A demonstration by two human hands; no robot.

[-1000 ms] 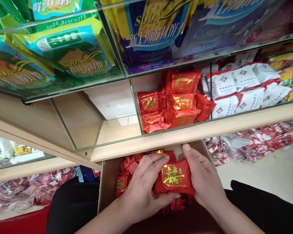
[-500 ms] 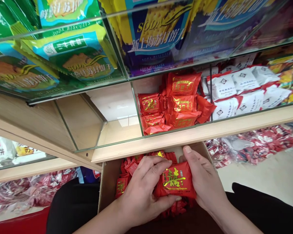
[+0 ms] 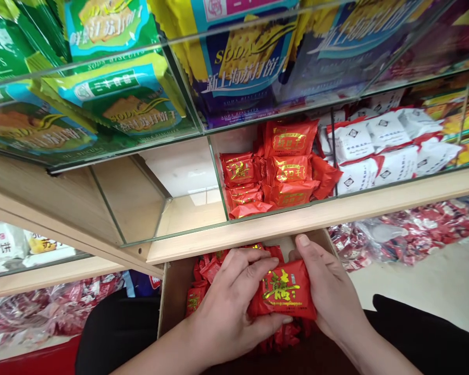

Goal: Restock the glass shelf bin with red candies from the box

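Over the open cardboard box, a red snack packet [image 3: 285,291] with a gold character faces up between my hands. My left hand [image 3: 234,302] grips it from the left, fingers on its upper edge and thumb along its lower edge. From the right, my right hand [image 3: 328,286] holds the packet's side, thumb raised above it; its other fingers are mostly hidden. Whether further packets lie beneath this one, I cannot tell. More red packets [image 3: 195,296] fill the cardboard box [image 3: 164,299] below, partly covered by my hands.
Above the box runs a wooden shelf edge [image 3: 234,229]. Behind glass stand stacked red packets [image 3: 291,169] and white packets [image 3: 386,130]. Higher up are green soda biscuit packs [image 3: 128,104] and blue ones [image 3: 242,67]. Bagged goods [image 3: 406,234] lie on the floor at right.
My hands and the red packet hold nearly the same pose. The view has shifted slightly, so the shelf goods sit a little differently in the picture.
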